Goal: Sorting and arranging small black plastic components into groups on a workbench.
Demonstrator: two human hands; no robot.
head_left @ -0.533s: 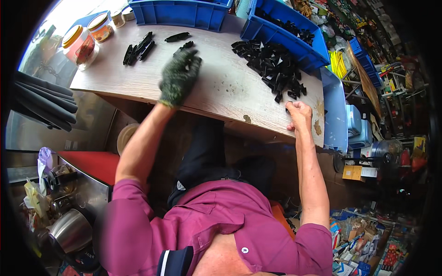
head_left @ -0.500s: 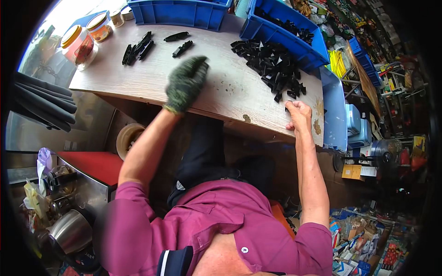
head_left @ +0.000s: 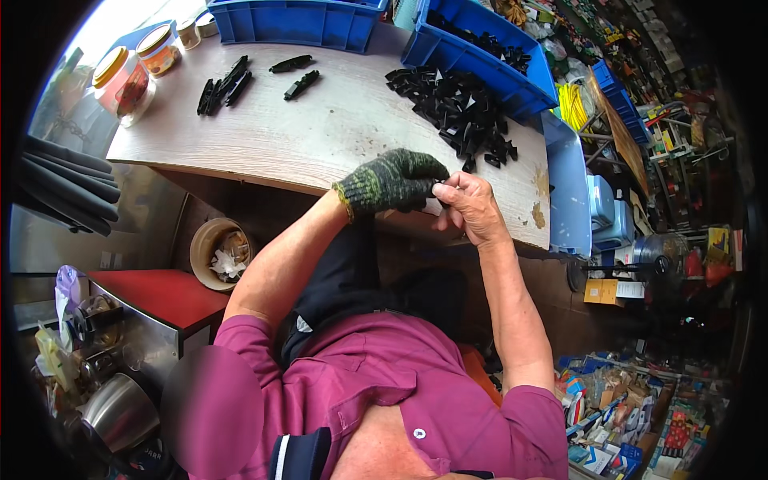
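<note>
My left hand [head_left: 394, 181], in a dark green knitted glove, is closed, its fingertips meeting my right hand over the table's front edge. My bare right hand [head_left: 474, 210] pinches a small dark piece, mostly hidden between the two hands; it looks like one of the black plastic pieces. What the gloved fingers grip is out of sight. Just beyond my hands lies a heap of small black plastic pieces [head_left: 456, 108] on the pale wooden table [head_left: 280, 132]. Toward the far left lie longer black parts [head_left: 226, 86], with two more black parts [head_left: 301, 85] beside them.
A blue crate [head_left: 488, 68] of black pieces stands behind the heap, and another blue crate [head_left: 296, 28] is at the back. Jars [head_left: 124, 84] stand at the left corner. Below are a waste bucket [head_left: 210, 260] and a red-topped cabinet [head_left: 156, 296]. A blue bin [head_left: 570, 192] adjoins the right edge.
My left hand has swung right from mid-table to meet my right hand. My right hand has moved left, away from the table's right side and the heap's near edge.
</note>
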